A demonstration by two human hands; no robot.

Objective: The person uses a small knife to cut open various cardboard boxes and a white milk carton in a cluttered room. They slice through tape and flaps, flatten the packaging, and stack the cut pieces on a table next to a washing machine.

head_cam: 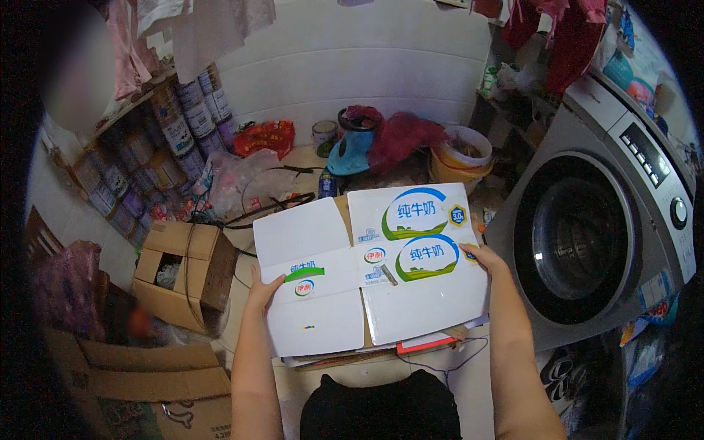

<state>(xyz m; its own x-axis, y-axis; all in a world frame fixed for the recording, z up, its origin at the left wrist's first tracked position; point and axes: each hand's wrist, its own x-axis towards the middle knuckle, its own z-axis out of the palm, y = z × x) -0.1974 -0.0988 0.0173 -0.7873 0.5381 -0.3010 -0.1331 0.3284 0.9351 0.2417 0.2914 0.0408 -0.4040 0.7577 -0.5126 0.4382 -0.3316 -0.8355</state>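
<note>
A flattened white milk carton (423,308) with green and blue printing lies spread out before me. My left hand (264,289) grips its left edge, thumb on top. At the opposite edge my right hand (487,257) holds it the same way; the fingers underneath are hidden on both sides. A strip of tape crosses the middle of the carton. Below its near edge show more flat sheets, one of them a red-edged piece (426,345). A purple wire hanger (467,357) sticks out beside them on the tiled floor.
A grey front-loading washing machine (583,231) stands close on the right. Brown cardboard boxes (184,275) (159,379) are on the left, near stacked tins (190,118). Beyond the carton are plastic bags (242,170), a black cable (275,204) and a bucket (462,154).
</note>
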